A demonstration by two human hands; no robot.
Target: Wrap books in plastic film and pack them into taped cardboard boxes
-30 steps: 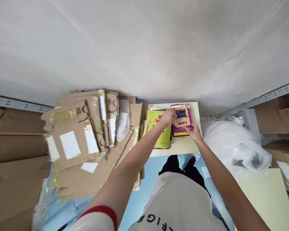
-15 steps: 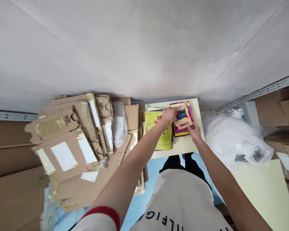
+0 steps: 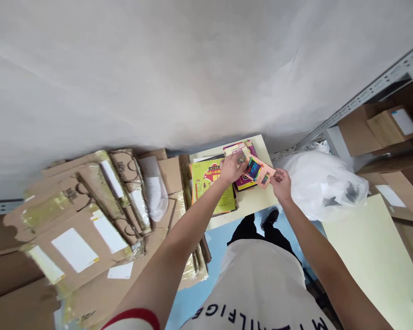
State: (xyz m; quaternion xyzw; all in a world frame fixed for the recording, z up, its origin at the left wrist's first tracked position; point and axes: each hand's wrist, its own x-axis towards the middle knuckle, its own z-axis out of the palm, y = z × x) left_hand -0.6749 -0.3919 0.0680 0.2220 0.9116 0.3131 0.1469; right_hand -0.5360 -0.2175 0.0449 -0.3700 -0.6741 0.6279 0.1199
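Note:
A small pink booklet (image 3: 263,178) with a dark, rainbow-edged picture is held at a slant over the table. My right hand (image 3: 281,184) pinches its lower right end. At its upper left end are the closed fingers of my left hand (image 3: 231,168), which seem to grip that edge; the fingertips are partly hidden. Beneath the booklet lies a stack of purple books (image 3: 245,187), with a pale small booklet (image 3: 237,148) on top at the back. Left of it, under my left forearm, rests a pile topped by a yellow-green book (image 3: 206,173).
The small cream table (image 3: 261,201) stands against a grey wall. Flattened cardboard boxes (image 3: 86,220) are heaped on the left. To the right are a white plastic bag (image 3: 306,178), another cream tabletop (image 3: 368,243) and a metal shelf with cardboard boxes (image 3: 388,133).
The pink booklet has turned clockwise and shifted slightly right over the purple stack, uncovering the pale booklet more. My right hand has moved outward with it. The view has tilted.

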